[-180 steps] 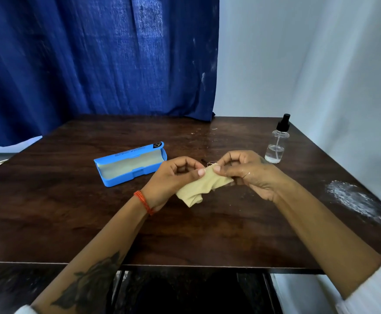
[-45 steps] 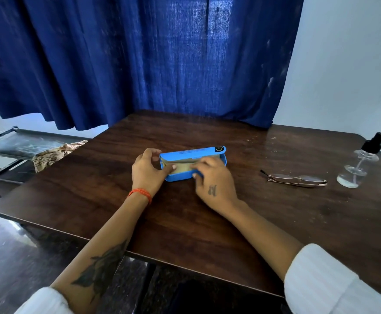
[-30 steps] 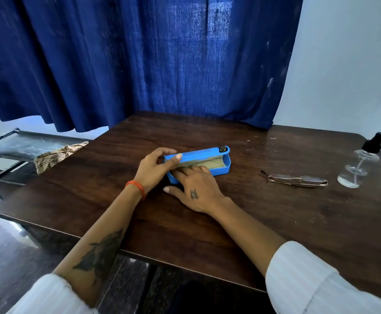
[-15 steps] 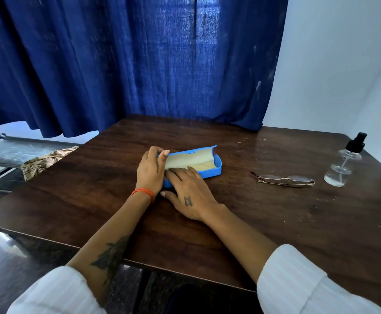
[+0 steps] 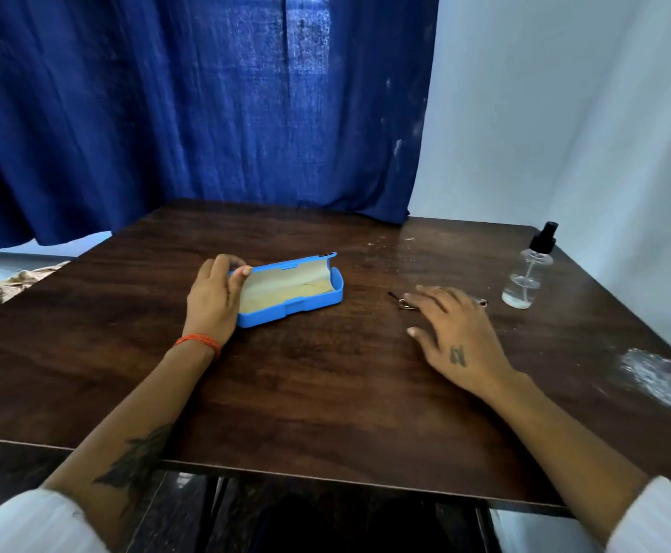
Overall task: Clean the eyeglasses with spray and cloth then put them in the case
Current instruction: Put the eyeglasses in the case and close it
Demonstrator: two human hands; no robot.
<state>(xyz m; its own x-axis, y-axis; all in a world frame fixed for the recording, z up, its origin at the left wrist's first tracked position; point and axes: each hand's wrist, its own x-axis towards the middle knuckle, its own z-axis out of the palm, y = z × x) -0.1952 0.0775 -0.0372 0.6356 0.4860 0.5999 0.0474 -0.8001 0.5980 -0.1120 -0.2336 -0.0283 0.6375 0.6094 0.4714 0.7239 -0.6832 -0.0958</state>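
The blue glasses case (image 5: 314, 305) lies open at the table's middle, lid tipped back, with the beige cloth (image 5: 306, 291) lying flat inside. My left hand (image 5: 214, 301) grips the case's left end, thumb on the lid's edge. The folded eyeglasses (image 5: 403, 303) lie on the table to the right, mostly hidden under my right hand (image 5: 451, 337). That hand is spread over them with fingers apart; I cannot tell whether it touches them. A clear spray bottle (image 5: 529, 273) with a black pump stands further right.
The dark wooden table (image 5: 326, 393) has a white powdery smear (image 5: 661, 377) near its right edge. A blue curtain (image 5: 206, 113) hangs behind, a pale wall to the right. A patterned rag (image 5: 3, 285) lies off the table's left side.
My right hand has left the case and moved right, over the eyeglasses. My left hand stays on the case's left end, and the lid is open wider.
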